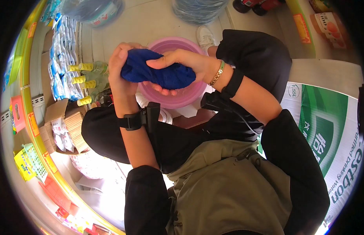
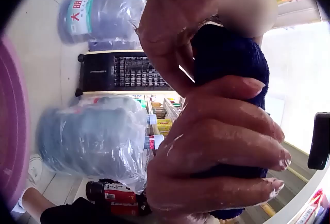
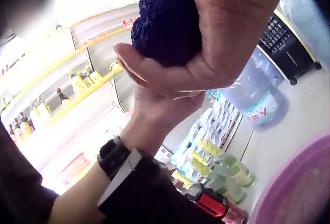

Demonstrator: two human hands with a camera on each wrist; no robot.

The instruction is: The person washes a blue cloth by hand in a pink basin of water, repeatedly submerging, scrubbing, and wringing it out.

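I hold a blue cloth (image 1: 156, 72) in both hands, up in the air right above the pink tub (image 1: 178, 98) on the floor. My left hand (image 1: 121, 68) squeezes one end with curled fingers. My right hand (image 1: 182, 62) wraps around the other end. My fingers look wet. Big water jugs (image 1: 197, 9) stand past the tub's far edge.

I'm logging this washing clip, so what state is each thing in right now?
Blue cloth: bunched into a roll, gripped at both ends above the basin.
Left hand: wet, curled round one end of the cloth.
Right hand: curled round the other end.
Pink basin: upright on the floor, contents hidden.
Water jugs: full, capped.
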